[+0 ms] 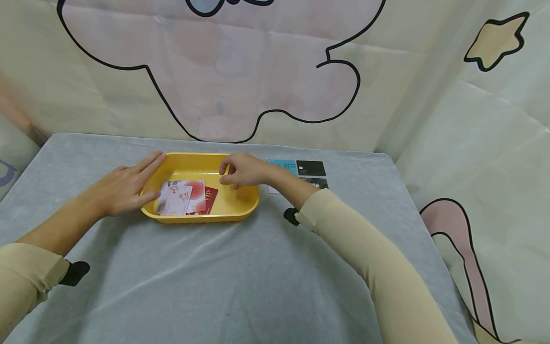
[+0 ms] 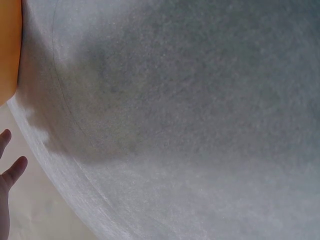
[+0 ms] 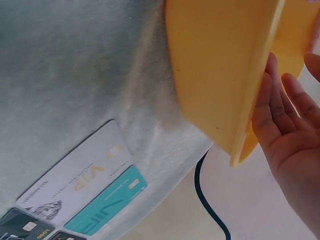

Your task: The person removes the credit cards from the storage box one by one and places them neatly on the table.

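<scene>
A yellow tray point(image 1: 232, 211) stands on the cloth-covered table. Inside its left half lie overlapping cards: a pale card with a floral print point(image 1: 172, 198), a pink card point(image 1: 198, 191) and a red VIP card point(image 1: 209, 198). My left hand point(image 1: 124, 184) rests at the tray's left rim with straight fingers; only some fingers show at the edge of the left wrist view. My right hand point(image 1: 247, 170) hovers over the tray's right part with loosely bent fingers. No held thing shows in it, and the right wrist view has the fingers point(image 3: 295, 95) relaxed by the tray wall.
Right of the tray lie several cards on the table: a turquoise VIP card point(image 3: 107, 202), a white VIP card point(image 3: 80, 175) and dark cards, one a black VIP card point(image 1: 311, 168). The right forearm partly covers them. A printed cloth backdrop point(image 1: 258, 81) rises behind the grey table cover point(image 1: 240, 277).
</scene>
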Demonstrator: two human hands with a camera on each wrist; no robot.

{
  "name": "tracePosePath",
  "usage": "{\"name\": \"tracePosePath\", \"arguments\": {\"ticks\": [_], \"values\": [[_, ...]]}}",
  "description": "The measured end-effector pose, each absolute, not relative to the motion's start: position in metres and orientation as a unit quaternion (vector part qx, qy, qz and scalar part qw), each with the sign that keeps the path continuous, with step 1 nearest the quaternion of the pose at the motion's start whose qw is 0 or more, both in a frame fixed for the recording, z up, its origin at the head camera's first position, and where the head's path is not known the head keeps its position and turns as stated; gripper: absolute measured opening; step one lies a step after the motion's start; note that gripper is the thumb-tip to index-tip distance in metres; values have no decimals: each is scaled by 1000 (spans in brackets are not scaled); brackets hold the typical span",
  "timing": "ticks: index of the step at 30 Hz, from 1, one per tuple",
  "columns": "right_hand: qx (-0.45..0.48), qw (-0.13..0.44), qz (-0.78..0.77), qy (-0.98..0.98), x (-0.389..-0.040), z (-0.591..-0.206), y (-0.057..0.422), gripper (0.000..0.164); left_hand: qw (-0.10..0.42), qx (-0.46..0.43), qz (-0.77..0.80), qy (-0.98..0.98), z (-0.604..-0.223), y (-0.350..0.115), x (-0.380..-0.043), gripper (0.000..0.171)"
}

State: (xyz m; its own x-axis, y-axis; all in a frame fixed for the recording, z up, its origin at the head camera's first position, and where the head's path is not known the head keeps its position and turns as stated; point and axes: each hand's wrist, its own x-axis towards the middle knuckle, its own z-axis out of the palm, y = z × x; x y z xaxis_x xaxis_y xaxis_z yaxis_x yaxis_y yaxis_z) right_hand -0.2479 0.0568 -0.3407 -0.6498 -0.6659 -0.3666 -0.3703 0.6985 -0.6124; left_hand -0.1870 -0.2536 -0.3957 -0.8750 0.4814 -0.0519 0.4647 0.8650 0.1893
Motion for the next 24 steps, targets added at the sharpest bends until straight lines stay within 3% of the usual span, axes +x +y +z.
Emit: {"name": "tracePosePath", "arguments": {"ticks": [15, 24], "values": [[-304, 377, -190, 854, -252, -335, 32, 35, 44, 250, 90, 963, -394, -254, -186, 85], [-333, 379, -173, 846, -252, -334, 18, 34, 42, 252, 92, 962, -394, -254, -186, 85]]}}
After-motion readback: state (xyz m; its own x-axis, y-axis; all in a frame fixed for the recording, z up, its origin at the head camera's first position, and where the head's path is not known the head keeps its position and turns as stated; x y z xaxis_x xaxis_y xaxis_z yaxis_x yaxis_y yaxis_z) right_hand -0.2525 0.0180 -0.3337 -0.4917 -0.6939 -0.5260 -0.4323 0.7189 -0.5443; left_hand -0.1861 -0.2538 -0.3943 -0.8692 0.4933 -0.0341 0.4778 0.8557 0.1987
